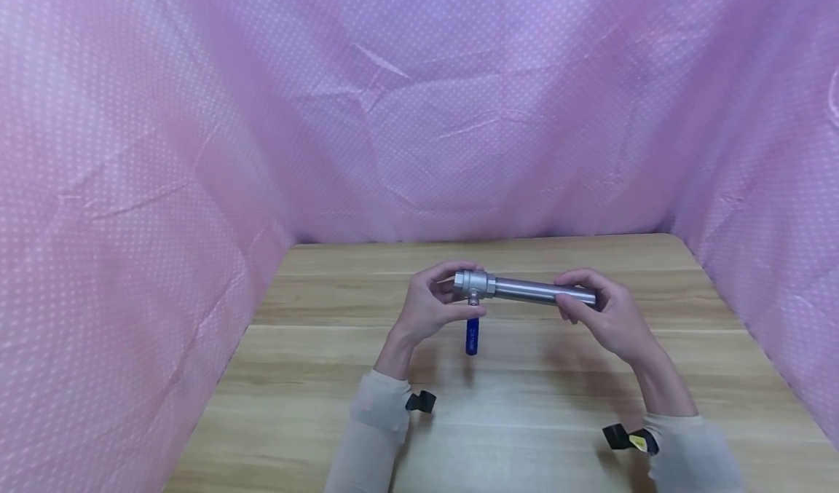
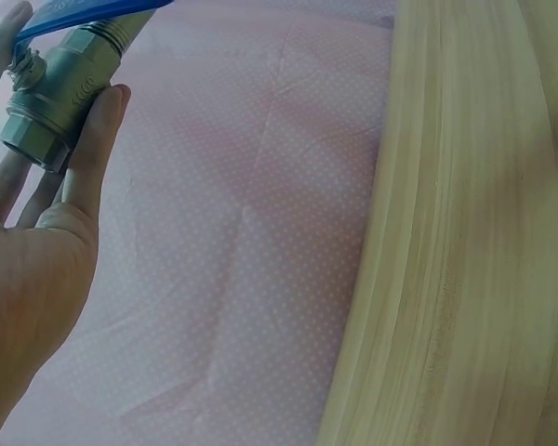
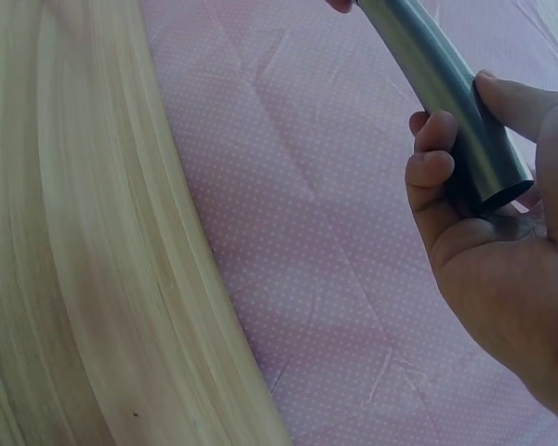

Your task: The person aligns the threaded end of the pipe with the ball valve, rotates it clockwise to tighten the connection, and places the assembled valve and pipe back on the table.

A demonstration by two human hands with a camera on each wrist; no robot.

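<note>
A silver ball valve [image 1: 475,283] with a blue lever handle [image 1: 472,336] is held above the table by my left hand [image 1: 426,307], its fingers behind the body and its thumb across the front near the handle. The handle points toward me. A steel pipe [image 1: 527,290] meets the valve's right end, roughly in line with it. My right hand [image 1: 609,314] grips the pipe near its far right end, thumb in front and fingers behind. In the left wrist view, threads [image 2: 112,35] show where the valve meets the pipe. The right wrist view shows the pipe's open end [image 3: 507,193].
The wooden table [image 1: 314,405] lies under both hands. Pink dotted cloth [image 1: 419,129] hangs behind it and along both sides. Each sleeve carries a black strap, the left strap [image 1: 421,402] and the right strap [image 1: 631,440].
</note>
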